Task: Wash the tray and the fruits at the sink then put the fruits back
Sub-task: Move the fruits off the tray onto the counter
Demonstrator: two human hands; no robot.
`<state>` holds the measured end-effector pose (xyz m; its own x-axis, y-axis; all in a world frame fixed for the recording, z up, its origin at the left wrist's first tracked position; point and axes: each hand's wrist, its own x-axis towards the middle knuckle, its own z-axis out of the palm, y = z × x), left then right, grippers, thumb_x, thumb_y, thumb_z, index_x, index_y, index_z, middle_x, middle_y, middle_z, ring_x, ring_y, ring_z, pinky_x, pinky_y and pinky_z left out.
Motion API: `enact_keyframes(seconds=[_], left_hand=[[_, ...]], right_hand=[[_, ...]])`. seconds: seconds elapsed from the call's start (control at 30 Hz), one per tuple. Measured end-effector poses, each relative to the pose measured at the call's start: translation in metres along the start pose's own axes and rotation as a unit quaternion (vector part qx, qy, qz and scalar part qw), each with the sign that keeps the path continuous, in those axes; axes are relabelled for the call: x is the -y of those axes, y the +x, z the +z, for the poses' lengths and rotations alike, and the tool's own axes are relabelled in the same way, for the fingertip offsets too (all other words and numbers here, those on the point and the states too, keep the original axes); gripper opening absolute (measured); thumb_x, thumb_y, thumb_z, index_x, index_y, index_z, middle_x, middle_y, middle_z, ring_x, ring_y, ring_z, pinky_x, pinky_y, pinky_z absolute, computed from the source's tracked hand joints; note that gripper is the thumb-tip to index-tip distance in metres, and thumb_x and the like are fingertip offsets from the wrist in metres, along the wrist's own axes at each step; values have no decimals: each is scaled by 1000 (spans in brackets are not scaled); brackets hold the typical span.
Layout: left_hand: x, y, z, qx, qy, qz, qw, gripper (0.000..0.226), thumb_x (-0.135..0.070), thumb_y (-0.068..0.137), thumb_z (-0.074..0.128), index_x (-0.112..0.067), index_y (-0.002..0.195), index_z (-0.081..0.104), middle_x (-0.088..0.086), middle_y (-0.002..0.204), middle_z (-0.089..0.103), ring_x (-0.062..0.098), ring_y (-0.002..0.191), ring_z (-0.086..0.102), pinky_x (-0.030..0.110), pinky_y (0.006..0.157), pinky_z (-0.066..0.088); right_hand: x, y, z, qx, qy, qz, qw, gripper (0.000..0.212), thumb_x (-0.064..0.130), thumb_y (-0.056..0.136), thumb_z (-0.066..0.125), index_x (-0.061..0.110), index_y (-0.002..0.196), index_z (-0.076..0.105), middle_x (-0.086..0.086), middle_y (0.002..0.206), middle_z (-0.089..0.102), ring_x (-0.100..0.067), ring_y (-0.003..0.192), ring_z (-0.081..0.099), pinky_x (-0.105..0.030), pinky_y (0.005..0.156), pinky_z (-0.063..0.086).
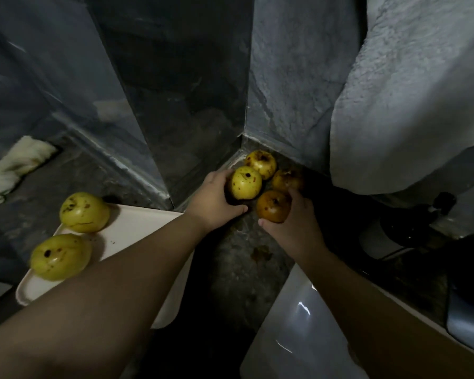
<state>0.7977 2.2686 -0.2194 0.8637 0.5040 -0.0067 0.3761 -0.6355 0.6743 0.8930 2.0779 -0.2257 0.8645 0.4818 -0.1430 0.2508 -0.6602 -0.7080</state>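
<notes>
- The left hand [212, 199] curls around a yellow-green spotted fruit [246, 182], thumb below it and fingers behind, grasping it just above the dark stone counter [244, 269].
- The right hand [290, 222] grips a brownish fruit [273, 205] from the right, thumb under its lower edge and fingers wrapped over its far side.
- The two held fruits sit side by side, close to touching.
- Just behind them, two more fruits lie in the corner where the walls meet: a yellow one [260, 163] at the back and a darker, browner one [287, 179] to its right, in shadow.
- Both forearms reach in from the bottom edge and converge on that corner.
- To the left, a pale tray [137, 228] lies on the counter, partly under the left forearm.
- Two yellow-green fruits rest on the tray: one [84, 212] near its far corner, the other [60, 256] by its left edge; both show dark spots.
- A crumpled white cloth [17, 165] lies further left on the counter by the wall.
- A large pale towel [411, 105] hangs at the upper right.
- The white curved rim of a sink [290, 332] shows at the lower right, below the right forearm.
- Dark objects sit at the far right; what they are cannot be told.
</notes>
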Motion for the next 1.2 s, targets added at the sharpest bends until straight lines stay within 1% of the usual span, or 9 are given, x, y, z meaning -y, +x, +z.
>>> enact_keyframes(seconds=[0.2,0.43,0.6,0.7,0.77,0.9,0.97,1.1,1.2], left_hand=[[13,-60,-51,-33,41,-34,998,81,-46,81,85,-21,150,50,-1,146,44,16,127,54,19,104,37],[51,-148,-135,-126,85,-83,985,70,-40,84,82,-18,145,55,4,140,58,19,129,56,24,103,40],[105,-207,-178,-144,115,-193,964,85,-56,79,82,-25,151,47,3,150,49,25,139,45,38,111,40],[132,-226,-182,-114,103,-280,948,115,-74,64,79,-25,158,34,4,159,40,29,146,36,44,117,37],[141,-228,-177,-106,73,-293,947,126,-83,52,75,-25,157,34,4,156,44,29,143,41,46,116,40],[157,-224,-161,-133,49,-265,954,127,-86,44,68,-27,153,39,3,147,50,24,137,47,44,113,44],[165,-221,-156,-142,35,-254,956,130,-81,46,72,-28,158,34,2,152,48,22,139,46,43,115,43],[181,-215,-153,-145,37,-235,961,113,-66,56,85,-28,153,42,-3,145,55,17,133,52,37,110,46],[187,-214,-155,-149,34,-227,962,110,-74,51,78,-31,148,46,-8,138,59,13,125,56,39,106,50]], right_hand=[[42,-22,-9,-3,-22,-140,990,85,47,79,82,22,149,41,-5,151,35,-23,137,42,-26,104,32],[123,-41,54,132,-9,-262,956,81,53,80,79,30,149,44,2,137,54,-6,109,55,-29,93,49],[168,-49,109,212,-19,-299,930,78,52,80,79,35,147,44,7,138,53,1,105,51,-10,75,39],[187,-47,135,235,-15,-311,921,75,47,82,80,34,148,45,4,143,49,-1,111,47,-19,86,38],[196,-44,148,239,-23,-325,915,75,45,83,80,34,148,44,4,144,45,-1,113,42,-23,92,35],[211,-32,175,264,-46,-360,894,84,40,82,81,33,154,36,4,149,40,1,115,40,-21,96,31],[216,-21,187,283,-65,-370,882,92,38,82,81,34,158,28,5,156,33,-6,128,43,-22,98,30],[226,0,211,319,-94,-389,859,109,39,76,85,38,160,16,10,163,20,-15,143,37,-24,105,28],[233,7,230,329,-97,-385,857,115,40,70,89,42,159,15,11,162,21,-16,143,36,-29,110,32]])
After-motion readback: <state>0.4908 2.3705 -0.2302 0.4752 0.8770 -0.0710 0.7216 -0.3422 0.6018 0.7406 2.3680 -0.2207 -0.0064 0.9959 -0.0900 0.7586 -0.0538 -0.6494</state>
